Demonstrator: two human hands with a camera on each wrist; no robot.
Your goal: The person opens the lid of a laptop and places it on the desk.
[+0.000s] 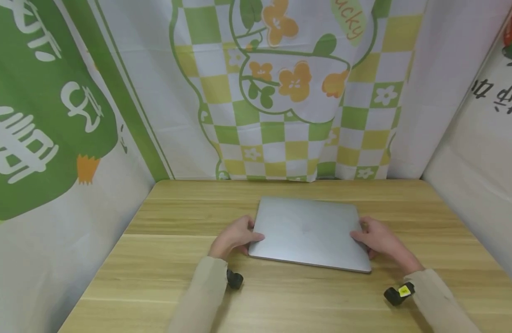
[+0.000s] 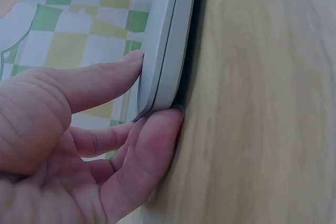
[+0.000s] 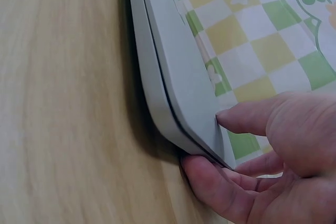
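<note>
A closed silver laptop [image 1: 306, 233] lies lid up over the wooden table, turned slightly so its near right corner is closest. My left hand [image 1: 238, 233] grips its left side, thumb on the lid and fingers curled at the lower edge. On the opposite side my right hand [image 1: 376, 237] holds it the same way. The left wrist view shows the thumb against the laptop [image 2: 163, 40] and fingertips tucked beneath its edge. In the right wrist view, fingers [image 3: 210, 179] reach under the laptop's rim, with a dark shadow between its base and the tabletop.
The wooden table [image 1: 164, 273] extends around the laptop on every side. Behind it hangs a checkered green and yellow curtain [image 1: 264, 134]. Printed cloth [image 1: 44, 115] walls the left side, and white cloth [image 1: 484, 152] the right. Black wrist cameras [image 1: 234, 280] sit at both sleeves.
</note>
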